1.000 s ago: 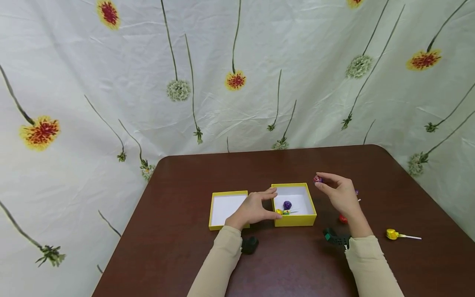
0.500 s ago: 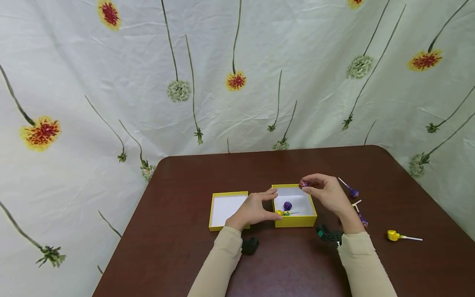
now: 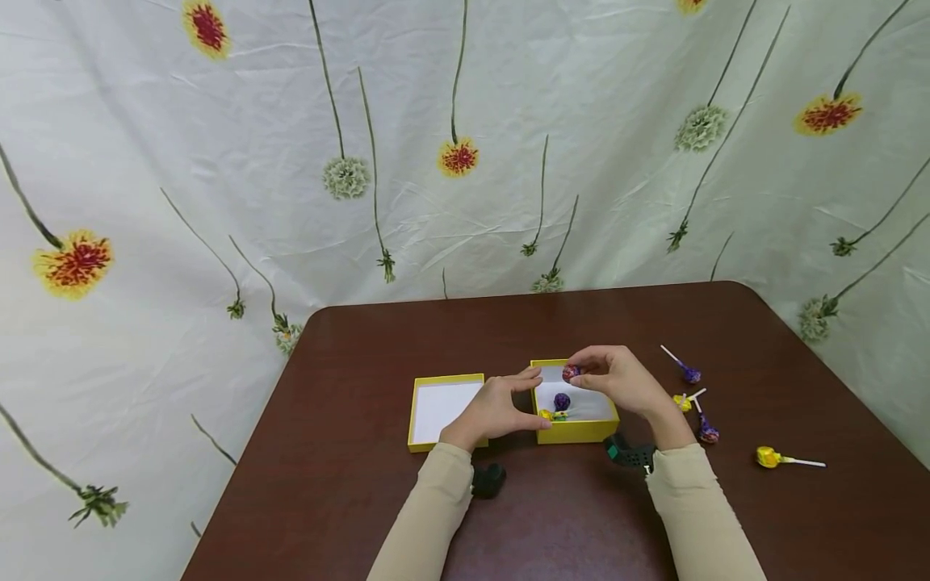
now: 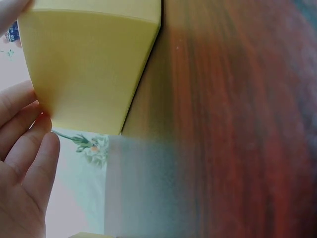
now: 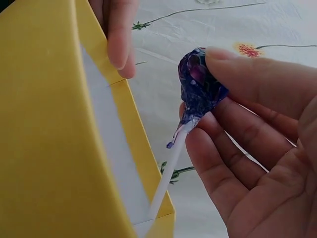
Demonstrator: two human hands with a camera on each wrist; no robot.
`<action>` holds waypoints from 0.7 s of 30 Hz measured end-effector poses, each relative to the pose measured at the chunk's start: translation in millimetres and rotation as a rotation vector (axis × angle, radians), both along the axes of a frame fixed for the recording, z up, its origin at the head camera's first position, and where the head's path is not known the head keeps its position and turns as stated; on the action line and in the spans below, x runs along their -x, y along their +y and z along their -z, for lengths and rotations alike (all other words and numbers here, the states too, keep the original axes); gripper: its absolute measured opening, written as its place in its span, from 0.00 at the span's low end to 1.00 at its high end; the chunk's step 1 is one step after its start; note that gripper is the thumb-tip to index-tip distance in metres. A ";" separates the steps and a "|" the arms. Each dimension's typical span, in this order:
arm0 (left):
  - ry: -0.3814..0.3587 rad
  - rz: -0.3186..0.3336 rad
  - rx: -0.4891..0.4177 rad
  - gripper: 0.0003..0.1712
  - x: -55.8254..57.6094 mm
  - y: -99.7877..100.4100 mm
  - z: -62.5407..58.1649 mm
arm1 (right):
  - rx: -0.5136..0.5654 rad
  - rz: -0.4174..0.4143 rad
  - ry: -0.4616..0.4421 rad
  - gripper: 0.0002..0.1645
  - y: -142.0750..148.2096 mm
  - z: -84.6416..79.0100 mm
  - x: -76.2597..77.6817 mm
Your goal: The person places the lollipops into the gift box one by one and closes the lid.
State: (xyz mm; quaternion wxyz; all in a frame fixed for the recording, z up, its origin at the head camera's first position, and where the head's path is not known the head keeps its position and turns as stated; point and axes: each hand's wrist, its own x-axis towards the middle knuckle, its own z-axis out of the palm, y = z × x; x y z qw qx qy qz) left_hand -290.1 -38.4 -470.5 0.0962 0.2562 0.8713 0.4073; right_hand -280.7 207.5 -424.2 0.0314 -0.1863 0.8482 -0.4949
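Observation:
Above the yellow box [image 3: 577, 433], my right hand [image 3: 628, 387] pinches a lollipop by its wrapped head between thumb and fingers. In the right wrist view the lollipop [image 5: 198, 89] has a dark blue and purple wrapper, its white stick pointing down into the box mouth. My left hand [image 3: 497, 410] holds the box at its left side, thumb near the front corner and fingers at the rim toward the back. Inside the box lie a purple lollipop [image 3: 562, 401] and a yellow lollipop [image 3: 558, 416], partly hidden by the left thumb.
The yellow-edged lid [image 3: 446, 407] lies white side up, left of the box. Right of the right hand are purple lollipops [image 3: 691, 374] [image 3: 708, 434], a yellow one [image 3: 681, 403] partly behind the wrist, and another yellow lollipop [image 3: 767, 457]. A flowered cloth [image 3: 407, 113] hangs behind the table.
My right hand has moved left, carrying the lollipop from right of the box to over its inside. Lollipops behind that arm have come into view. The left hand stays at the box.

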 end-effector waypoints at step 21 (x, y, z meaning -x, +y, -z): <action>0.017 0.018 -0.009 0.46 0.9 -1.7 0.6 | 0.017 -0.150 -0.110 0.15 -16.7 18.1 4.4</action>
